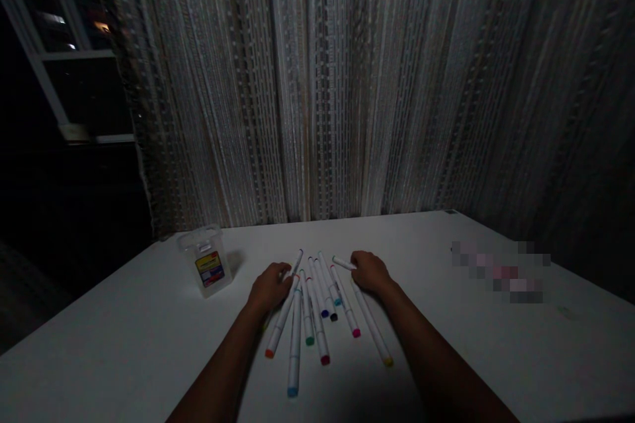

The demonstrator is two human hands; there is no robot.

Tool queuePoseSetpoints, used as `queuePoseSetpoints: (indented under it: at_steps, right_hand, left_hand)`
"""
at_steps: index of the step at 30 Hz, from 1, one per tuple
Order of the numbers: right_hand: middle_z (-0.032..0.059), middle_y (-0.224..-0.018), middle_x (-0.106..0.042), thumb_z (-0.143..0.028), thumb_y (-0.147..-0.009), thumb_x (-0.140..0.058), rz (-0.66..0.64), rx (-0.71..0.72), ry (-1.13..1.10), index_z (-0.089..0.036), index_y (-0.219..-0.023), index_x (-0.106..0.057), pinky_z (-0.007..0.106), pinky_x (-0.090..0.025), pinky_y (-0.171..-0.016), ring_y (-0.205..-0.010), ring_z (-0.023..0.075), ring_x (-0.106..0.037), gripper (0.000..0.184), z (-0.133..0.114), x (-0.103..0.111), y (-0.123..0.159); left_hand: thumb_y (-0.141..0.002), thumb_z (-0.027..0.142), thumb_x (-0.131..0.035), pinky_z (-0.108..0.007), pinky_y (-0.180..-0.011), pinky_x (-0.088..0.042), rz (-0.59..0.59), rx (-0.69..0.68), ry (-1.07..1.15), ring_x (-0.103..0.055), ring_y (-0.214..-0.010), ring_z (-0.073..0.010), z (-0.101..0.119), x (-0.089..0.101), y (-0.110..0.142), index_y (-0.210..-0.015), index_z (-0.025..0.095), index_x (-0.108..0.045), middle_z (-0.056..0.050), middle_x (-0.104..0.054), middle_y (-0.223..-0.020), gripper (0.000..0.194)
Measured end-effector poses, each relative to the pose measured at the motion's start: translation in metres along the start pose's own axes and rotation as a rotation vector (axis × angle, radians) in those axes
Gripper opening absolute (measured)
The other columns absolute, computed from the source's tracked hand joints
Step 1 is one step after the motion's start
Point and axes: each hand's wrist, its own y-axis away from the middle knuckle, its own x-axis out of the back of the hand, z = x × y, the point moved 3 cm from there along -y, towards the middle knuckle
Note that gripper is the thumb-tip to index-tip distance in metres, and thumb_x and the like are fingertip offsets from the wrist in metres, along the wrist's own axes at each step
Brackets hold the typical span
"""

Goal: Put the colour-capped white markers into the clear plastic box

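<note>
Curtain (337,79) is hung behind the white table (397,231). A clear plastic container (213,268) is set left of the fanned, partly overlapping markers (294,357). One green-ended marker (342,262) is pinched by the right hand's fingers (356,264); the left hand (270,287) is placed at the pile's edge, its grip hidden. Markers are apparently being handled from both sides; care is needed with crossed barrels.
</note>
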Motion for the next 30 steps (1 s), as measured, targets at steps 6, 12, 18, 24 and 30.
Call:
queuePoseSetpoints:
  at_steps: [6,12,18,24,30]
  right_hand:
    - [0.0088,-0.105,-0.062,-0.009,-0.073,-0.046,0.124,0.019,-0.039,-0.018,-0.101,-0.063,0.027,-0.037,-0.081,-0.102,0.0196,-0.053,0.034,-0.001,0.008,0.001]
    - [0.0129,-0.094,-0.065,-0.032,-0.065,-0.061,-0.176,-0.033,0.091,-0.014,-0.096,-0.063,0.03,-0.042,-0.068,-0.088,0.0248,-0.06,0.035,-0.007,0.023,0.012]
    - [0.0128,-0.093,-0.065,-0.02,-0.064,-0.059,-0.242,0.077,0.137,-0.014,-0.094,-0.062,0.028,-0.04,-0.065,-0.087,0.0243,-0.061,0.031,-0.017,0.018,0.019]
    - [0.0117,-0.097,-0.063,-0.027,-0.076,-0.051,-0.051,0.12,0.058,-0.015,-0.095,-0.061,0.028,-0.039,-0.073,-0.091,0.0217,-0.057,0.025,-0.02,0.015,0.008]
    - [0.0147,-0.105,-0.059,-0.025,-0.081,-0.046,-0.01,0.252,0.16,-0.012,-0.104,-0.059,0.03,-0.037,-0.08,-0.098,0.023,-0.053,0.029,-0.015,0.01,-0.002]
  left_hand:
    - [-0.08,0.03,-0.05,-0.027,-0.089,-0.04,0.01,0.01,-0.002,-0.059,-0.099,-0.0189,0.001,0.001,0.001,-0.111,0.02,-0.056,-0.005,-0.059,-0.119,0.032]
    - [-0.08,0.032,-0.05,-0.027,-0.088,-0.041,0.004,-0.008,-0.008,-0.059,-0.099,-0.0195,0.005,0.005,0.003,-0.109,0.021,-0.058,-0.005,-0.06,-0.118,0.033]
    - [-0.079,0.031,-0.052,-0.029,-0.087,-0.042,0.014,-0.007,-0.023,-0.059,-0.101,-0.0205,0.002,0.004,0.002,-0.108,0.021,-0.059,-0.005,-0.06,-0.116,0.032]
    - [-0.081,0.024,-0.048,-0.027,-0.09,-0.04,0.071,-0.079,-0.032,-0.056,-0.103,-0.0189,0.012,0.005,0.002,-0.111,0.016,-0.056,-0.008,-0.057,-0.117,0.032]
    - [-0.08,0.031,-0.051,-0.035,-0.097,-0.035,0.033,-0.318,-0.077,-0.049,-0.113,-0.0233,0.045,0.004,-0.002,-0.111,0.02,-0.058,-0.008,-0.052,-0.124,0.033]
